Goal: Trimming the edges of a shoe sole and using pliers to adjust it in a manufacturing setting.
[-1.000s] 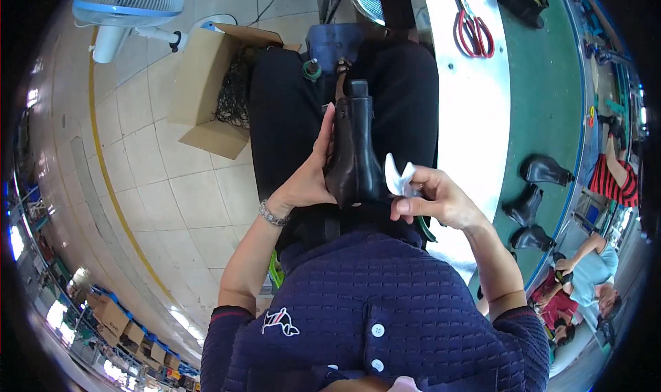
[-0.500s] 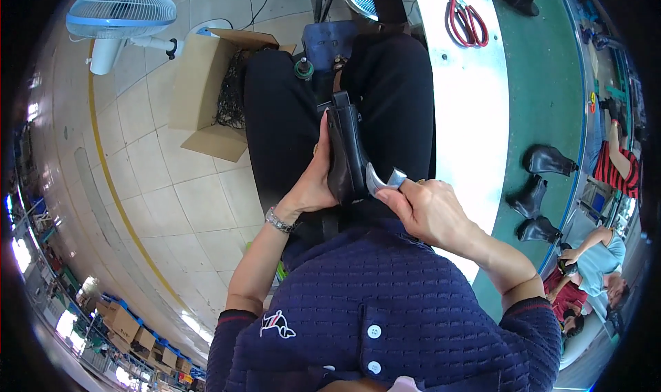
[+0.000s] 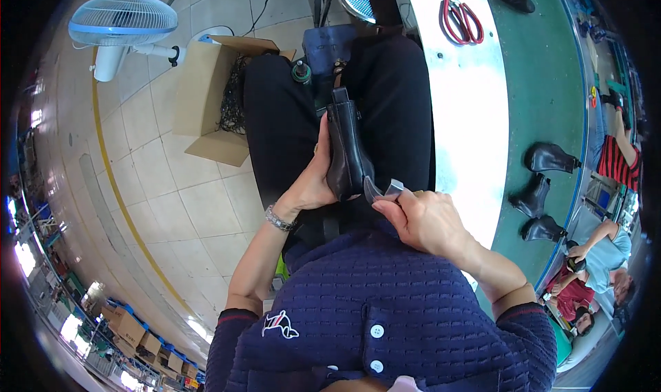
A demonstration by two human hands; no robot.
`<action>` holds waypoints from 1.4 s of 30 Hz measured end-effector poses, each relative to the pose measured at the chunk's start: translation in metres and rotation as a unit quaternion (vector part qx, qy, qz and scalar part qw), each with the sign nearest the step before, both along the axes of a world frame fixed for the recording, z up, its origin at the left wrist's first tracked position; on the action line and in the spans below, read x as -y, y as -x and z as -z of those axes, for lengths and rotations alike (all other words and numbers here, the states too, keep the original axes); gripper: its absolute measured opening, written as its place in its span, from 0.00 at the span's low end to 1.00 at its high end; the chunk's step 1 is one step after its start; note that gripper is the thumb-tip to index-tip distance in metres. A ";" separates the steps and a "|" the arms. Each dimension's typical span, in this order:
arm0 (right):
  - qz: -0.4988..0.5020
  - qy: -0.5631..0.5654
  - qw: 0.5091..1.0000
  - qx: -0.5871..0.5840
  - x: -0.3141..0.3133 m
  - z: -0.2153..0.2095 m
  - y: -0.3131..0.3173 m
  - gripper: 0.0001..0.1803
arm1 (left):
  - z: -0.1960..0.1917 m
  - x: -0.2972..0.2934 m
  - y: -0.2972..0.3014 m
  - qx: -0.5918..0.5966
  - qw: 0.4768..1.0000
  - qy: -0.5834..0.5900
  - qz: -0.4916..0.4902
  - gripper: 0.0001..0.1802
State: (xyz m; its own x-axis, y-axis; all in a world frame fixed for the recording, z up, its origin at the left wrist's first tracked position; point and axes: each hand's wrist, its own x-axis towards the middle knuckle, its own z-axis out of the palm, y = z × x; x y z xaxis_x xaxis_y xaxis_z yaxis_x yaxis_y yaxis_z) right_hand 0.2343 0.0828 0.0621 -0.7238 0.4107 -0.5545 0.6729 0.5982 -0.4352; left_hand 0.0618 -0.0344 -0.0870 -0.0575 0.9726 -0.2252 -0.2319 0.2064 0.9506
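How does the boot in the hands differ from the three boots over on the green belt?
The held boot lies on the lap, gripped by the left hand, with the right hand at its heel end. The three belt boots stand on the green belt, untouched, apart from each other. All are black ankle boots.

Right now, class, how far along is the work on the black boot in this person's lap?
In hand: the left hand steadies the black boot on the lap while the right hand presses a grey cloth to its lower end. Possibly done: three black boots stand on the green belt. What is left cannot be told.
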 end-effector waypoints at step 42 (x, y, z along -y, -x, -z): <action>0.731 -0.106 0.565 -0.367 -0.175 0.102 -0.165 0.30 | -0.005 -0.040 0.069 -0.556 0.793 0.031 -0.246 0.46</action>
